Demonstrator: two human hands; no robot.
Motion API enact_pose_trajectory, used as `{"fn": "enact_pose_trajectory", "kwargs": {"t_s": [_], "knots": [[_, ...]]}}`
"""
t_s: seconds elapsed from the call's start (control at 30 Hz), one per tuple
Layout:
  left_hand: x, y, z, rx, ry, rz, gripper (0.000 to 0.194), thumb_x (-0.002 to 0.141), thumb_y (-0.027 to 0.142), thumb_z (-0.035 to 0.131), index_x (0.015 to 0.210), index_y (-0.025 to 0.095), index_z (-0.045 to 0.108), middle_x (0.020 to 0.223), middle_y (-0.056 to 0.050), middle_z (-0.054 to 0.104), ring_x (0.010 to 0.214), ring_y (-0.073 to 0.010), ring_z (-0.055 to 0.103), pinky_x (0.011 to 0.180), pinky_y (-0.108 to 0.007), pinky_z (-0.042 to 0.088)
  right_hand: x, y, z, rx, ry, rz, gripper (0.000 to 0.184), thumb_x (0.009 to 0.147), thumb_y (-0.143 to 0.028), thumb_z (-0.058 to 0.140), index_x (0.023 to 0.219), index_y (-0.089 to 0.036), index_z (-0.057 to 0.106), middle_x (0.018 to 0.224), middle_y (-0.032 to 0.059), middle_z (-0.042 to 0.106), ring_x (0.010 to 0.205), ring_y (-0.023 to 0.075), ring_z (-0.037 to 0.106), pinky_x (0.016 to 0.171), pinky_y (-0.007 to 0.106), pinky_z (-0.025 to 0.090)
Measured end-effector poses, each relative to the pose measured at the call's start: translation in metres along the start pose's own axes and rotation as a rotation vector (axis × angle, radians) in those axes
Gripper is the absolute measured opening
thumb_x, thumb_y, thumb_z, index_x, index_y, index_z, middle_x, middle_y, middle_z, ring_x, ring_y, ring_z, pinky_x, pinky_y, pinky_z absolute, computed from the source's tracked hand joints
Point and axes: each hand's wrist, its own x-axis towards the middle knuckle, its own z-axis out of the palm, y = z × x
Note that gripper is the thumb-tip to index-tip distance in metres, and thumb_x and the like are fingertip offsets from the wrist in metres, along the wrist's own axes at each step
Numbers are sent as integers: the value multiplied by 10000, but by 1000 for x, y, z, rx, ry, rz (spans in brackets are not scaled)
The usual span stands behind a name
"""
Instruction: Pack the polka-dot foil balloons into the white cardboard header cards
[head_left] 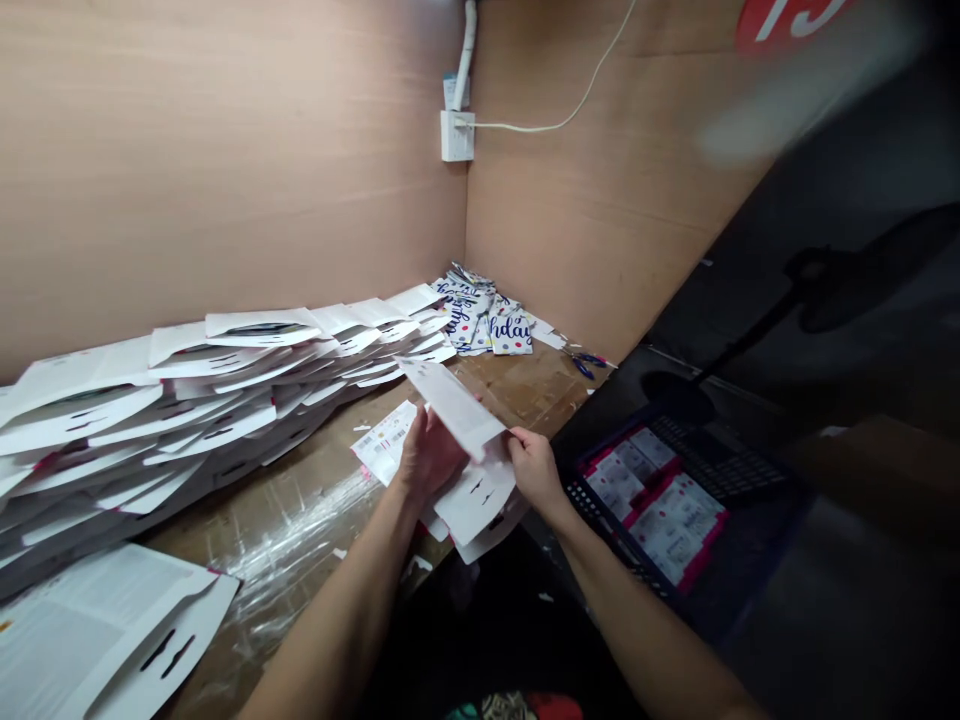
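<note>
In front of me, near the table's edge, I hold a white cardboard envelope (454,405) with a flap; slots are cut through the white flap (476,492) below it. My left hand (430,455) grips its left side, with some fingers hidden behind the card. At the right edge, my right hand (535,468) pinches the envelope with its fingers closed. Beside my left hand lies a printed white packet (386,440) with barcodes. Whether several envelopes are stacked in my hands, I cannot tell.
Stacked white envelopes (217,385) line the wall at left, and another envelope (97,630) lies near front left. Folded "birthday"-style printed pieces (480,315) sit in the corner beside blue-handled scissors (586,362). A dark crate (675,590) holding packets (675,525) stands below right.
</note>
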Motion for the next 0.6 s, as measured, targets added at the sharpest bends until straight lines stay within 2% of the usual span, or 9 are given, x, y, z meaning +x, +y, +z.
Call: {"fn": "enact_pose_trajectory", "kwargs": {"t_s": [0.1, 0.17, 0.2, 0.3, 0.33, 0.37, 0.47, 0.53, 0.6], "knots": [[-2, 0, -2, -5, 29, 10, 829, 750, 696, 818, 1368, 172, 644, 1344, -190, 714, 1393, -461, 567, 1157, -638, 449, -7, -7, 5, -166, 23, -58, 284, 942, -264, 474, 705, -215, 623, 653, 20, 637, 613, 184, 539, 616, 292, 347], [-1, 1, -2, -7, 44, 43, 855, 737, 704, 821, 1374, 163, 638, 1326, -195, 721, 1373, -462, 585, 1147, -628, 468, -11, -11, 5, -196, 26, -73, 294, 957, -256, 477, 711, -216, 631, 661, 26, 650, 615, 183, 545, 618, 292, 352], [-1, 3, -2, -17, 52, 51, 858, 738, 704, 815, 1376, 160, 637, 1310, -195, 728, 1349, -457, 606, 1132, -621, 486, -12, -12, 4, -178, -16, -84, 307, 973, -277, 487, 715, -212, 640, 658, 23, 651, 612, 180, 547, 609, 287, 354], [3, 11, -7, -96, 120, 75, 876, 761, 738, 749, 1395, 146, 624, 1246, -197, 749, 1233, -437, 683, 1058, -610, 547, 7, -7, -10, -32, -300, -134, 334, 1002, -404, 553, 803, -188, 711, 709, 13, 693, 630, 165, 589, 591, 257, 394], [5, 14, -9, -130, 158, 96, 876, 776, 750, 718, 1406, 149, 616, 1225, -195, 756, 1188, -426, 706, 1029, -613, 564, 23, -4, -17, -5, -338, -135, 348, 998, -441, 572, 840, -176, 731, 729, 12, 709, 633, 160, 603, 590, 249, 413], [6, 18, -12, -162, 201, 118, 872, 793, 758, 688, 1416, 153, 608, 1207, -193, 760, 1146, -416, 723, 1003, -619, 575, 44, -1, -25, -12, -307, -121, 366, 990, -466, 585, 863, -160, 742, 744, 17, 722, 636, 153, 613, 596, 245, 429], [9, 25, -18, -229, 293, 138, 869, 829, 779, 624, 1440, 162, 588, 1191, -196, 761, 1074, -390, 747, 965, -637, 586, 127, 2, -47, -179, 38, -41, 429, 956, -484, 617, 814, -91, 715, 759, 56, 725, 664, 125, 599, 649, 245, 434], [10, 27, -20, -243, 293, 101, 883, 828, 801, 606, 1446, 171, 584, 1198, -194, 760, 1058, -383, 752, 963, -639, 587, 181, -1, -52, -234, 143, -11, 472, 930, -492, 633, 786, -45, 676, 849, 108, 736, 711, 96, 586, 704, 249, 433], [10, 27, -21, -231, 267, 75, 885, 824, 807, 607, 1444, 176, 590, 1197, -191, 763, 1055, -389, 753, 956, -631, 592, 219, -7, -49, -245, 179, 4, 502, 926, -504, 619, 773, -26, 643, 926, 143, 735, 736, 67, 573, 741, 248, 437]]}}
